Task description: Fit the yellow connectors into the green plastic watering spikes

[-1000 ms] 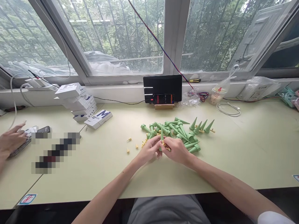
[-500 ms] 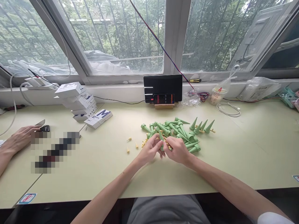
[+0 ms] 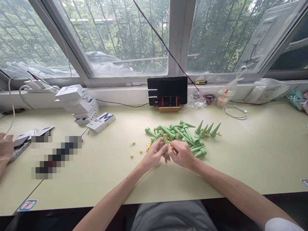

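Green spike (image 3: 164,139), one: tip near twelve o'clock; left hand (image 3: 155,153), fingers closed round it, apparently for steadiness; right hand (image 3: 182,154) pinched narrow alongside, contents cannot be told. Spike pile (image 3: 178,132): one o'clock, seemingly for easy reach.

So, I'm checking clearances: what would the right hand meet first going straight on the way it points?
The right hand would probably meet the green plastic spike in the left hand first; whether they touch is unclear.
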A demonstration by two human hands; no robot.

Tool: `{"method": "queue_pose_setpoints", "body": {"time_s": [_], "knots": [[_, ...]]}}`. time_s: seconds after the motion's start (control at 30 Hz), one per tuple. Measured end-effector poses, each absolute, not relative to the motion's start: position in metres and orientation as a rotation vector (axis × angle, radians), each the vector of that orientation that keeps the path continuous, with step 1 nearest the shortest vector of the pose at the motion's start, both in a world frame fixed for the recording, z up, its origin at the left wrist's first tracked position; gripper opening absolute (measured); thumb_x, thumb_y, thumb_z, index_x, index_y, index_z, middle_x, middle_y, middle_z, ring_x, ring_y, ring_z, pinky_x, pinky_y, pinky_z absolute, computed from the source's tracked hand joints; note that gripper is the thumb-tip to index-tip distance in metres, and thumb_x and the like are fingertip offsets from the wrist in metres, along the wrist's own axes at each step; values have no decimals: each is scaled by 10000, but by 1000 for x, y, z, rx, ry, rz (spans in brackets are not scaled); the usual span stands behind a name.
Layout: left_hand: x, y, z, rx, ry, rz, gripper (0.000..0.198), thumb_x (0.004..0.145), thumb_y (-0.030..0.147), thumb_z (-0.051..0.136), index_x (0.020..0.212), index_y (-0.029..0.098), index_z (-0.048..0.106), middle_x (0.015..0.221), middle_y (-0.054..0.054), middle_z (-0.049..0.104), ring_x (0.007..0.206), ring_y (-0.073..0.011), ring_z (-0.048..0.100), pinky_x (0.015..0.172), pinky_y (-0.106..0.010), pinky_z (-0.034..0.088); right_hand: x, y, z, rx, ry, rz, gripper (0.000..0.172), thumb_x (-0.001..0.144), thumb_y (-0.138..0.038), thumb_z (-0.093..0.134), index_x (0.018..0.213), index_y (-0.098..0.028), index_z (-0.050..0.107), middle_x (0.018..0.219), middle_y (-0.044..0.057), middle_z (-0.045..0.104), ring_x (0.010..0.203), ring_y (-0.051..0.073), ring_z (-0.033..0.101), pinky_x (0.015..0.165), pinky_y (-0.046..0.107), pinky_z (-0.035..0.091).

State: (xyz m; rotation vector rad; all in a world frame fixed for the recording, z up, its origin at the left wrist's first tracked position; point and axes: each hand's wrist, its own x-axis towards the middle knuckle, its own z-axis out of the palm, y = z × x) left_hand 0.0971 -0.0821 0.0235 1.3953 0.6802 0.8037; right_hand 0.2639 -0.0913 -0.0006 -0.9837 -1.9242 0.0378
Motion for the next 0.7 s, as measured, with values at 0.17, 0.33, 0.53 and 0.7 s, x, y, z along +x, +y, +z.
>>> {"method": "queue_pose_setpoints", "body": {"time_s": [0.17,0.33,0.53,0.7], "knots": [[95,-81,27,1392,728,793,316,927,489,577,946,189,480,724,7,618,557,-140,654,524,-259,531,264,-91,1,-993,-1915,112,315,935,-192,454,633,-212,366,546,-50,378,480,92,314,481,237,274],[91,-76,34,1400,881,903,348,901,518,593,905,177,525,690,12,588,507,-132,629,424,-223,457,267,-90,5,-1031,-1858,243,321,987,-307,484,685,-197,479,525,-56,405,456,87,341,480,228,294],[84,-73,43,1531,1114,935,373,834,487,667,693,167,536,518,61,408,395,-64,410,372,-193,303,277,-84,7,-1085,-1784,263,346,1030,-321,420,705,-208,445,554,-39,422,479,111,361,500,253,293],[86,-77,39,1694,1093,722,385,812,457,662,601,167,520,538,17,528,458,-87,439,407,-203,280,280,-80,6,-1113,-1772,268,326,1023,-303,443,711,-209,440,551,-37,422,477,117,363,499,261,290]]}}
